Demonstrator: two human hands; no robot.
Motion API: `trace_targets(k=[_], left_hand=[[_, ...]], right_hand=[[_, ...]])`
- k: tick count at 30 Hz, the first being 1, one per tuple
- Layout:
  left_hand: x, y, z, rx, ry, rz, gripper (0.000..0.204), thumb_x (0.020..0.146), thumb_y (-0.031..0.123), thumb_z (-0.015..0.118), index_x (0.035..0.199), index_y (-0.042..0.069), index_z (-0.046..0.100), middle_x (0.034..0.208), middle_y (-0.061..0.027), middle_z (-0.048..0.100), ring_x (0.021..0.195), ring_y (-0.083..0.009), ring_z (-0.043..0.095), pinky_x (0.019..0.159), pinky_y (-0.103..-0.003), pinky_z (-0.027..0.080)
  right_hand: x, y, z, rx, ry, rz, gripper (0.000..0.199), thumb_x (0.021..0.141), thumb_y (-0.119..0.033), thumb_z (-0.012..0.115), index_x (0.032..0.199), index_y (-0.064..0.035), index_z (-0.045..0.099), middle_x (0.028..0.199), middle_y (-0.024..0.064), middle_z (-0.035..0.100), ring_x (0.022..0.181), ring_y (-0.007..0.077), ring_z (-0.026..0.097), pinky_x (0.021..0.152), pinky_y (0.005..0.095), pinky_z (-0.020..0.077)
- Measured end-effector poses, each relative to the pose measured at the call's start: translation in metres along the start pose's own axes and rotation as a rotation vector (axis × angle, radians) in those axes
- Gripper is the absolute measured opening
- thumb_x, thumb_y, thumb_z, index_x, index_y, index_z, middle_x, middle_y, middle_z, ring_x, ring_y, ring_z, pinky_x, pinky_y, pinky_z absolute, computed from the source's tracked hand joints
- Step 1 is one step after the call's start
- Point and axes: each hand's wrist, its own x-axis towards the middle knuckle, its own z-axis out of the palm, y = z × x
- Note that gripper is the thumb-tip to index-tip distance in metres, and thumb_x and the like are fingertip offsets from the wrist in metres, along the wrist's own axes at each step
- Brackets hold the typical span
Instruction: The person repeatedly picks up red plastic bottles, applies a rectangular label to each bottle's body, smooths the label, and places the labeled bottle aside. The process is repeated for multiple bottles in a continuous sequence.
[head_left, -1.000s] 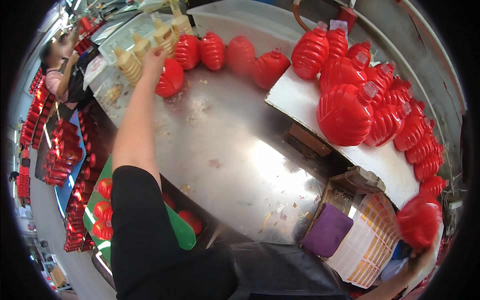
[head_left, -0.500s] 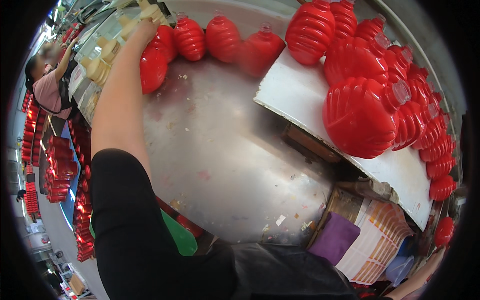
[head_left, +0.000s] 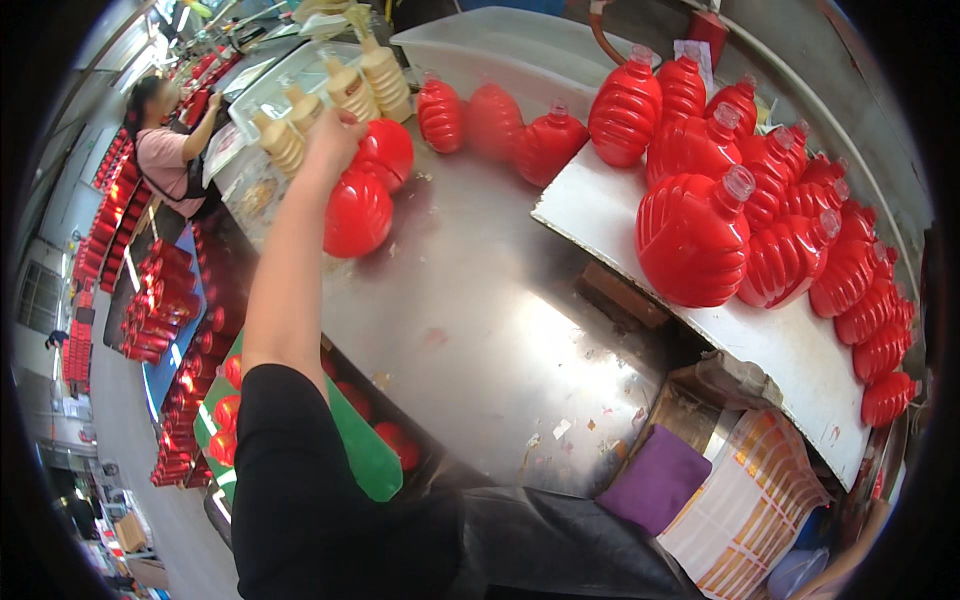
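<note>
My left hand [head_left: 335,140] reaches to the far left of the metal table [head_left: 450,300]. Its fingers are closed at the upper ends of two glossy red ribbed bottles, the nearer bottle [head_left: 357,215] and the farther bottle [head_left: 388,155]; their necks are hidden behind the hand. Cream pump bottles [head_left: 350,90] stand just beyond the fingers. Three more red bottles [head_left: 440,117] line the table's far edge, with clear open necks. At the lower right rim a bare forearm [head_left: 850,560], seemingly my right one, shows; its hand is lost in the dark edge.
Many red bottles [head_left: 695,240] crowd a raised white board [head_left: 740,330] on the right. A clear plastic bin [head_left: 480,50] stands behind the table. Below lie a purple cloth [head_left: 655,480] and a green board [head_left: 370,460]. A co-worker [head_left: 170,160] stands far left.
My left hand and the two red bottles at it have shifted nearer together, leaving a gap to the row behind. The view has tilted. The right hand has slipped into the dark rim.
</note>
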Motion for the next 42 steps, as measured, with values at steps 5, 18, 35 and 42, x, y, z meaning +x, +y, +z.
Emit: trace_targets(k=[5,18,35,42], left_hand=[[-0.126,0.065,-0.052,-0.058,-0.319,0.102,0.033,0.090,0.021,0.075,0.116,0.001,0.069,0.098,-0.0190,0.075,0.092,-0.0290,0.073,0.082,-0.040,0.057],[-0.303,0.164,-0.018,-0.190,-0.593,0.500,0.033,0.094,0.025,0.069,0.120,0.005,0.065,0.114,-0.0213,0.073,0.109,-0.0404,0.069,0.097,-0.046,0.054],[-0.388,0.164,-0.004,-0.342,0.331,0.872,0.022,0.088,0.004,0.073,0.110,0.003,0.074,0.118,-0.0148,0.070,0.110,-0.0348,0.065,0.097,-0.047,0.050],[-0.491,0.246,0.037,-0.709,-0.632,1.007,0.088,0.073,0.034,0.092,0.148,0.006,0.056,0.153,-0.0242,0.049,0.142,-0.0410,0.050,0.114,-0.048,0.046]], right_hand=[[-0.044,0.002,0.004,0.038,-0.044,-0.021,0.015,0.100,-0.025,0.061,0.103,-0.0104,0.059,0.089,-0.0023,0.055,0.071,0.0074,0.052,0.062,0.0240,0.0402],[-0.035,0.010,-0.006,0.116,-0.085,-0.096,0.019,0.101,-0.027,0.061,0.107,-0.0087,0.060,0.091,-0.0012,0.058,0.074,0.0084,0.056,0.066,0.0250,0.0435],[-0.053,-0.078,-0.047,0.321,-0.426,-0.263,0.024,0.103,-0.029,0.062,0.112,-0.0065,0.062,0.095,0.0002,0.062,0.078,0.0096,0.061,0.070,0.0262,0.0479],[-0.084,-0.184,0.088,0.222,-0.926,-0.412,0.045,0.093,-0.041,0.068,0.100,0.0032,0.075,0.084,0.0191,0.075,0.077,0.0276,0.074,0.075,0.0381,0.0582]])
